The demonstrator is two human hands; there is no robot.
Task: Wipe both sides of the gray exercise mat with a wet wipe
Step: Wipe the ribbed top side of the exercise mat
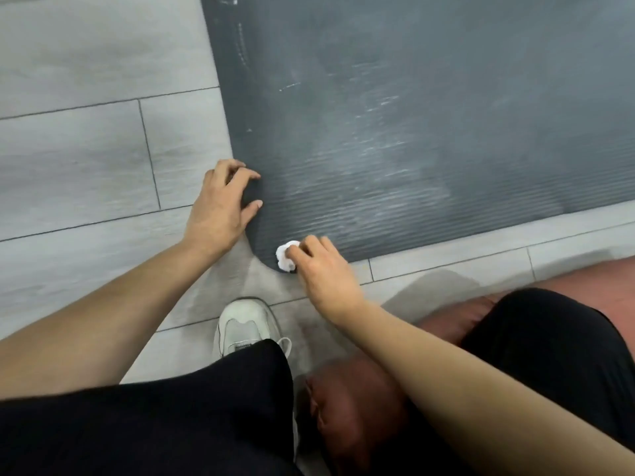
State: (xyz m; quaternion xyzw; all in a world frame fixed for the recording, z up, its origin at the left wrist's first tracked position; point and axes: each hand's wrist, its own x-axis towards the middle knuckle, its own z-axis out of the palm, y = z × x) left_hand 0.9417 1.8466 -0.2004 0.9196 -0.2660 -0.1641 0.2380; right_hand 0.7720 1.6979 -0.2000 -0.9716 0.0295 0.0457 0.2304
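The gray exercise mat [412,115] lies flat on the floor, ribbed side up, with damp streaks across its near part. My left hand [220,207] rests on the mat's left edge near the rounded corner, fingertips pressing on it. My right hand [319,269] grips a crumpled white wet wipe [285,257] and holds it against the mat's near rounded corner.
Light gray wood-look floor [86,149] surrounds the mat on the left and near side. My white sneaker [245,324] and black trouser legs are close below the hands. A brown leather cushion [350,407] lies at the lower right.
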